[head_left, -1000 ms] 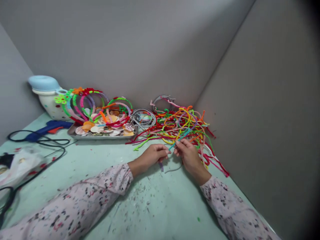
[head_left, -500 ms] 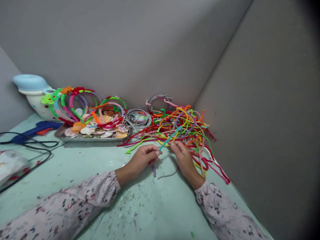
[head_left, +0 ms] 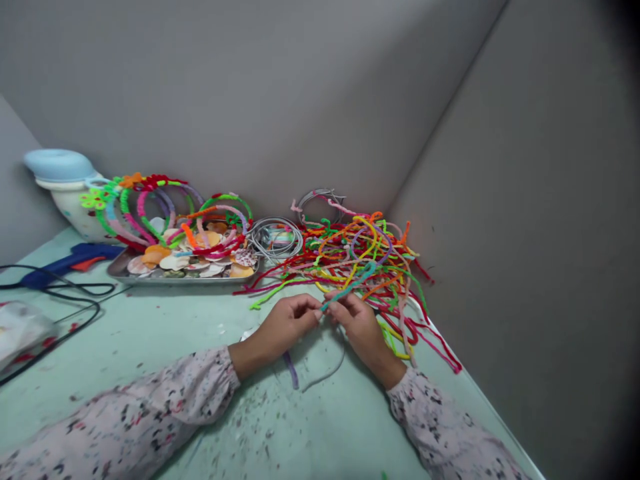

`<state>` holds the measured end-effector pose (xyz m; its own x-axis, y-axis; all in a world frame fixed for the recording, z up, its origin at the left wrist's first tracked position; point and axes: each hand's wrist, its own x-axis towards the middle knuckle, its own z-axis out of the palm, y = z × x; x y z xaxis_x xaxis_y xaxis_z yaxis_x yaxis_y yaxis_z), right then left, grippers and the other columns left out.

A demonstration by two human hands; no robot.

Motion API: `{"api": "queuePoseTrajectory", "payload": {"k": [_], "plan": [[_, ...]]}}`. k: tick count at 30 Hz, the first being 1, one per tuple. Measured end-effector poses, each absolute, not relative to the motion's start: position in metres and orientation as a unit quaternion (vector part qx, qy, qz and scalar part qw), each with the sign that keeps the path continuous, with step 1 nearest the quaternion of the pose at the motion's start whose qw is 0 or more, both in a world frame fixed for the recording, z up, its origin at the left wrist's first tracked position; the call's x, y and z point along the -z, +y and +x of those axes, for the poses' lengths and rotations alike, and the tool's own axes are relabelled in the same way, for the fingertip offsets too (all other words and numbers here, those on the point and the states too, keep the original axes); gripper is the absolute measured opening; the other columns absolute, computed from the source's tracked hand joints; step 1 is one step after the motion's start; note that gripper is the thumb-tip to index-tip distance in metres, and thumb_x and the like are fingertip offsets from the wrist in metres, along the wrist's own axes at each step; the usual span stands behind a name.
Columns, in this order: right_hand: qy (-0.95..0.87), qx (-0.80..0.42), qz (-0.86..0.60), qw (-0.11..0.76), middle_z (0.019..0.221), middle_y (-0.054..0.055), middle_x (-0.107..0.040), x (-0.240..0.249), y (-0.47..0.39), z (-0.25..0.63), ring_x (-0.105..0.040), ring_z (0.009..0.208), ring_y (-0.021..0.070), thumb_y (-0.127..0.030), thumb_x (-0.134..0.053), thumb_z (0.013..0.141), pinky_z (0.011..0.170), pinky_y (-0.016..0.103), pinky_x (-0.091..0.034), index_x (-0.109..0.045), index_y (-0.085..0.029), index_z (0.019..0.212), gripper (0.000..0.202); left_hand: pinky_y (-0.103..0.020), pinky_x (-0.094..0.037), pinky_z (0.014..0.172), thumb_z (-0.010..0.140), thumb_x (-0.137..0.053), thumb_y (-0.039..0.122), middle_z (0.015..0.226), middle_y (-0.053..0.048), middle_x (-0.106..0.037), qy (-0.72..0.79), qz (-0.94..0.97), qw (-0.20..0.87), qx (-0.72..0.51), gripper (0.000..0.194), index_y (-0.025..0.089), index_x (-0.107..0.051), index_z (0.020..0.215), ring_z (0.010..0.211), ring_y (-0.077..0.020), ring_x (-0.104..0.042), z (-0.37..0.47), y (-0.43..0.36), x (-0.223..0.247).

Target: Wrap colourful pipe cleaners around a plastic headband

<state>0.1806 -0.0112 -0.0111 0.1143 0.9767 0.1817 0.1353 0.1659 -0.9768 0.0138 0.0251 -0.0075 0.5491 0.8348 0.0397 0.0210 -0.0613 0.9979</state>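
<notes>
At the centre of the frame, a person's left hand [head_left: 286, 325] and right hand [head_left: 358, 323] meet fingertip to fingertip over a pale green surface [head_left: 165, 333], both pinched closed on a teal pipe cleaner [head_left: 350, 285] that runs up and to the right into the tangled heap of coloured pipe cleaners [head_left: 360, 257]. The work appears to be at the winding stage: the teal strand seems to be getting wrapped onto a thin grey headband [head_left: 327, 371], whose arc curves across the surface just below the hands, beside a short purple pipe cleaner [head_left: 291, 369]. The next turn would call for a steady pinch from one hand while the other draws the strand taut. Both forearms, in speckled pink sleeves, angle in from the lower corners, wrists low to the surface. In the left half of the frame sit a tray of shells [head_left: 193, 263] topped with finished wrapped headbands [head_left: 150, 210], and a blue glue gun [head_left: 65, 259].
</notes>
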Motion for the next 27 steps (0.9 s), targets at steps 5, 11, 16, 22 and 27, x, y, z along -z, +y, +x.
{"api": "queuePoseTrajectory", "payload": {"k": [5, 11, 16, 22, 27], "plan": [[-0.544, -0.348, -0.533, 0.546, 0.072, 0.0, -0.066, 0.0095, -0.0128, 0.1803, -0.058, 0.067, 0.0158, -0.037, -0.063, 0.081, 0.064, 0.027, -0.044, -0.069, -0.021, 0.076, 0.018, -0.021, -0.035, 0.057, 0.081, -0.058, 0.034, 0.072, 0.001, -0.055, 0.31, 0.672, 0.597, -0.309, 0.023, 0.014, -0.061, 0.092, 0.061, -0.0088, -0.045, 0.013, 0.0244, 0.0098], [-0.523, -0.354, -0.557, 0.539, 0.06, -0.001, -0.06, 0.0095, -0.0123, 0.1823, -0.052, 0.057, 0.0142, -0.043, -0.064, 0.079, 0.057, 0.027, -0.04, -0.066, -0.019, 0.067, 0.027, -0.021, -0.034, 0.056, 0.084, -0.054, 0.033, 0.068, 0.002, -0.052, 0.314, 0.677, 0.596, -0.297, 0.02, 0.013, -0.061, 0.086, 0.059, -0.0086, -0.044, 0.0108, 0.027, 0.0095], [-0.509, -0.397, -0.541, 0.539, 0.059, -0.001, -0.059, 0.0112, -0.0121, 0.1829, -0.05, 0.055, 0.0128, -0.047, -0.058, 0.084, 0.054, 0.025, -0.039, -0.07, -0.019, 0.081, 0.031, -0.021, -0.034, 0.057, 0.083, -0.054, 0.03, 0.068, 0.002, -0.053, 0.318, 0.69, 0.574, -0.303, 0.018, 0.013, -0.06, 0.084, 0.06, -0.0089, -0.043, 0.0128, 0.0246, 0.0095], [-0.482, -0.414, -0.532, 0.559, 0.057, -0.002, -0.057, 0.0148, -0.0085, 0.1853, -0.048, 0.052, 0.0099, -0.048, -0.057, 0.084, 0.051, 0.023, -0.037, -0.069, -0.017, 0.083, 0.033, -0.021, -0.031, 0.055, 0.084, -0.054, 0.032, 0.066, 0.003, -0.048, 0.328, 0.696, 0.553, -0.321, 0.019, 0.014, -0.055, 0.079, 0.06, -0.0086, -0.04, 0.0132, 0.0217, 0.0082], [-0.483, -0.431, -0.521, 0.556, 0.058, -0.002, -0.058, 0.0149, -0.009, 0.1853, -0.049, 0.053, 0.0098, -0.05, -0.057, 0.084, 0.052, 0.022, -0.038, -0.068, -0.017, 0.083, 0.035, -0.021, -0.031, 0.053, 0.086, -0.052, 0.041, 0.066, 0.002, -0.048, 0.29, 0.667, 0.616, -0.302, 0.028, 0.014, -0.056, 0.082, 0.057, -0.0082, -0.04, 0.0119, 0.0248, 0.0096]]}}
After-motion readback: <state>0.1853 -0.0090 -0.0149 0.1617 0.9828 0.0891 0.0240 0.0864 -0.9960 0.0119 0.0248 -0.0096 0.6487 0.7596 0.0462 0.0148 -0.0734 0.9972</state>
